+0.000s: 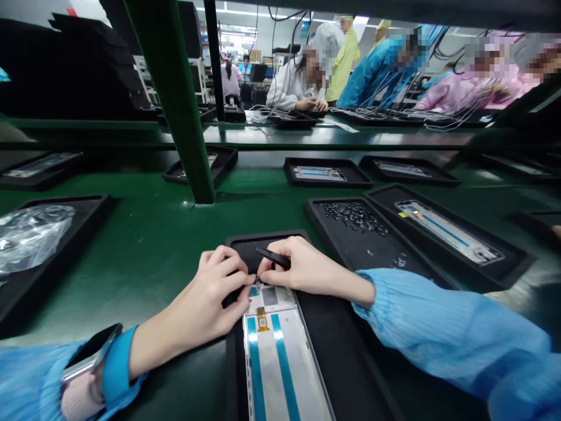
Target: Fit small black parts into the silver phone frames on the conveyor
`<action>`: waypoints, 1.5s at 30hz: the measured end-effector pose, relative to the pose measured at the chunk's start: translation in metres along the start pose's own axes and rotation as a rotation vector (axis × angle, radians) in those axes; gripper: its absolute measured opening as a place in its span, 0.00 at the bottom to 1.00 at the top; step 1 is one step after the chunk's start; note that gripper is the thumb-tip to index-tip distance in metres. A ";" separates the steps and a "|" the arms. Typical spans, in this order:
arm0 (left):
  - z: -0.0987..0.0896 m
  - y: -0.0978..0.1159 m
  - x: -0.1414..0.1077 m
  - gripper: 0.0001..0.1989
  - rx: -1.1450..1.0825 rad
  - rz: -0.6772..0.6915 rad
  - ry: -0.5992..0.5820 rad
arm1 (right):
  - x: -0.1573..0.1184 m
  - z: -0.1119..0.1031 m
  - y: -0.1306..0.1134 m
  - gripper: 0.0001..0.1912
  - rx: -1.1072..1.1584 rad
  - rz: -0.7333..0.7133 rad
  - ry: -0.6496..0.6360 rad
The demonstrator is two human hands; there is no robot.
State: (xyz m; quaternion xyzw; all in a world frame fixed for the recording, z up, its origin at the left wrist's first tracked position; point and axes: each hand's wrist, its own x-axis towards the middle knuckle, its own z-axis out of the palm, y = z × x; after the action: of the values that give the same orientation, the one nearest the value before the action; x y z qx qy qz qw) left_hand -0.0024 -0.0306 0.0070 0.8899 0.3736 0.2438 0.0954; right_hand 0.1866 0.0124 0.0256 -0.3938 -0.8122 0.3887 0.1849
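A silver phone frame [274, 345] with two blue strips and a small orange flex cable [262, 320] lies in a black foam tray [342, 351] in front of me. My left hand [223, 286] is closed at the frame's top left corner. Its thumb and index finger pinch there, and whatever is between them is too small to name. My right hand [298, 263] grips a black stick-like tool [272, 257] that points up and left. Its fingertips press at the frame's top edge, almost touching the left fingertips.
On the right, one tray [324, 225] holds many small black parts [355, 217]; another holds a phone frame [451, 231]. Left is a tray with a clear plastic bag [35, 237]. A green post [175, 99] rises from the bench. More trays and several people are beyond.
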 end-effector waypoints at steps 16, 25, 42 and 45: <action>-0.012 0.008 0.006 0.12 0.345 0.209 -0.181 | 0.003 -0.003 0.003 0.07 0.140 0.016 0.055; -0.006 -0.003 0.002 0.12 0.043 0.161 0.012 | -0.005 0.000 0.007 0.20 0.370 -0.036 0.281; -0.002 -0.004 0.003 0.12 -0.054 0.088 0.038 | -0.007 0.008 0.002 0.04 0.203 -0.220 0.230; -0.002 -0.004 0.004 0.11 -0.050 0.097 0.032 | -0.007 0.007 0.003 0.03 0.211 -0.224 0.231</action>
State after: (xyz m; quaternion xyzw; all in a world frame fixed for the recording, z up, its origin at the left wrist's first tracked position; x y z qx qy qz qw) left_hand -0.0042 -0.0250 0.0087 0.9003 0.3252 0.2715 0.0999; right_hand 0.1876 0.0045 0.0190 -0.3213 -0.7791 0.4007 0.3594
